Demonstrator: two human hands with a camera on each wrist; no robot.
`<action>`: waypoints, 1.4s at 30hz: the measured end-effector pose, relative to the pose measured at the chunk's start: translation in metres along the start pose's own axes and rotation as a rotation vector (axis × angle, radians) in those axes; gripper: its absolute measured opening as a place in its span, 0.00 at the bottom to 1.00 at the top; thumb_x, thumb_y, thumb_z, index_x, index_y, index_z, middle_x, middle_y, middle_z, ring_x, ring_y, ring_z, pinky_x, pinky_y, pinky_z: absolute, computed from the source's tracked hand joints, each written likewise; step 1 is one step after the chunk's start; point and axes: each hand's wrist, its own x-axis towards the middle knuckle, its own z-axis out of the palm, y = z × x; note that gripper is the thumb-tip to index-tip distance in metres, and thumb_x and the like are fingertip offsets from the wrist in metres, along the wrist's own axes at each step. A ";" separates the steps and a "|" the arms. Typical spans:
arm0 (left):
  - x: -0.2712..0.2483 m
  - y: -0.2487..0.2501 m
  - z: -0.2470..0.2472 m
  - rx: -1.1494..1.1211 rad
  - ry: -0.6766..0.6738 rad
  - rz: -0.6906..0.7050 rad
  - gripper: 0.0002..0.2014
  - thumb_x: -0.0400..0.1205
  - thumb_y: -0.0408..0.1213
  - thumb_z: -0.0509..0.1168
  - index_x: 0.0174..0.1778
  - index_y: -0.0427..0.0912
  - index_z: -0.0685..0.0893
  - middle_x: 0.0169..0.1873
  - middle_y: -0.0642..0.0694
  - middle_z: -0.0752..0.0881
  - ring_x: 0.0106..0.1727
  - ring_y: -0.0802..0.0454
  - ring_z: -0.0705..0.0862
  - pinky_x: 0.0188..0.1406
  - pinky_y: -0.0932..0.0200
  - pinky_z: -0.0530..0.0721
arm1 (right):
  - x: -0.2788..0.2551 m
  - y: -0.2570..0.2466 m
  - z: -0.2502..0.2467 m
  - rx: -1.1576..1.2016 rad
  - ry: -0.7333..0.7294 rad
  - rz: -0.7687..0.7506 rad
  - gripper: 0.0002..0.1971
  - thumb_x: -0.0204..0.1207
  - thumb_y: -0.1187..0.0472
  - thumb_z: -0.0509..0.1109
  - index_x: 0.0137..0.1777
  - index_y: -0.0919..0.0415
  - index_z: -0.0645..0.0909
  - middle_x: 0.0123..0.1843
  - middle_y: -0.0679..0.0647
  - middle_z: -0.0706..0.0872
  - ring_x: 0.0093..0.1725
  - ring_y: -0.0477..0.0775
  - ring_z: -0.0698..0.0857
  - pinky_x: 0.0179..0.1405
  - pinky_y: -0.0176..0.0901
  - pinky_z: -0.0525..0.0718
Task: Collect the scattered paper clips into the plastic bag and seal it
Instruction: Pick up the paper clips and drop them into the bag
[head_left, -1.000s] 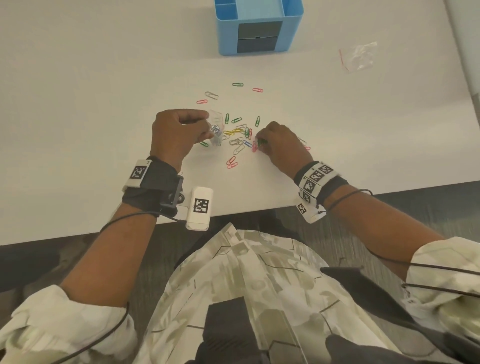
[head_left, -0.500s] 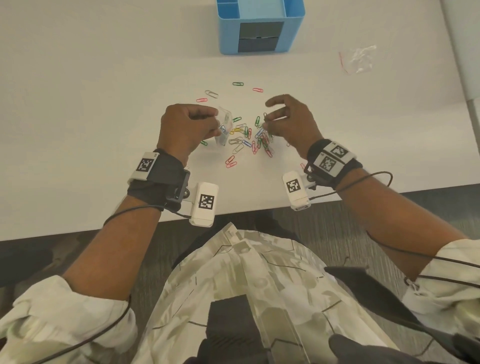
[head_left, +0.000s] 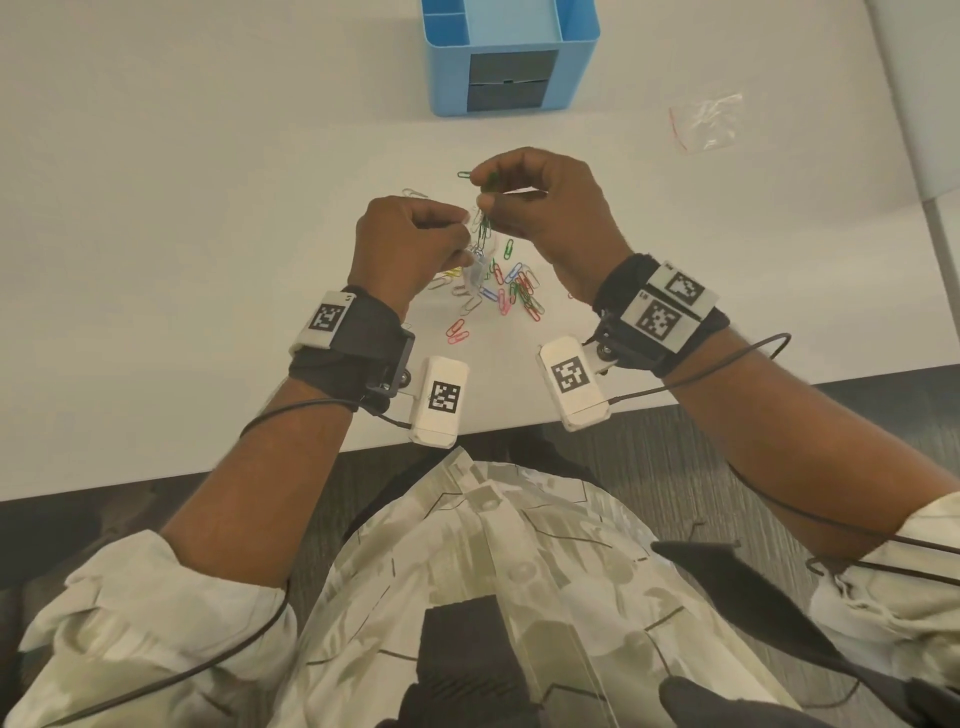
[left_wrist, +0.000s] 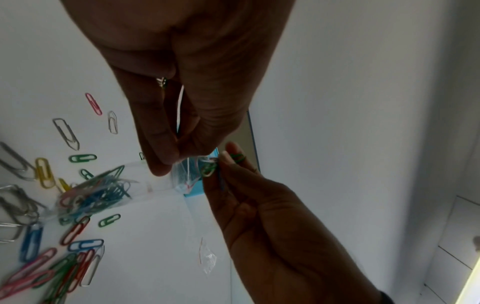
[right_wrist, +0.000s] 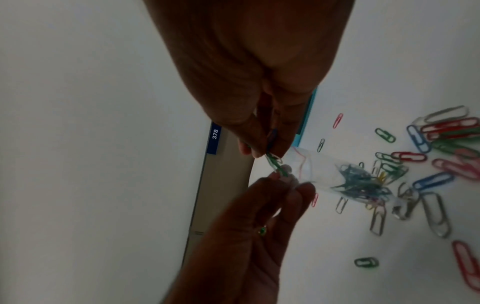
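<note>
My left hand pinches the mouth of a small clear plastic bag and holds it up above the white table. The bag has a bunch of coloured clips in its bottom. My right hand pinches a few green paper clips right at the bag's mouth. The left wrist view shows those green clips touching the opening. Several loose coloured paper clips lie on the table under and in front of both hands.
A blue desk organizer stands at the back of the table. A second clear bag with a red strip lies at the back right. The table's front edge runs just behind my wrists.
My right hand has lifted off the pile with green clips and come left to the bag's mouth. My left hand has raised the bag off the table.
</note>
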 end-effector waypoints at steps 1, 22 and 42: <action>0.000 0.000 0.000 0.008 -0.002 0.005 0.10 0.80 0.27 0.74 0.55 0.38 0.95 0.45 0.40 0.96 0.40 0.47 0.97 0.54 0.54 0.96 | 0.001 0.001 0.001 -0.042 0.014 -0.007 0.08 0.77 0.68 0.76 0.56 0.62 0.89 0.49 0.53 0.91 0.45 0.51 0.90 0.57 0.51 0.92; 0.016 -0.002 -0.012 -0.030 0.049 -0.028 0.11 0.78 0.26 0.74 0.55 0.36 0.95 0.48 0.41 0.96 0.42 0.44 0.97 0.58 0.48 0.96 | 0.043 0.000 -0.007 -0.255 0.100 -0.034 0.09 0.73 0.67 0.77 0.52 0.59 0.89 0.50 0.51 0.93 0.46 0.48 0.93 0.49 0.33 0.90; -0.004 -0.017 -0.127 -0.120 0.329 -0.013 0.11 0.79 0.25 0.75 0.57 0.33 0.94 0.47 0.39 0.94 0.49 0.42 0.96 0.53 0.61 0.94 | 0.097 0.074 0.060 -1.003 -0.259 -0.241 0.16 0.83 0.68 0.63 0.69 0.67 0.82 0.70 0.64 0.78 0.69 0.67 0.77 0.68 0.52 0.77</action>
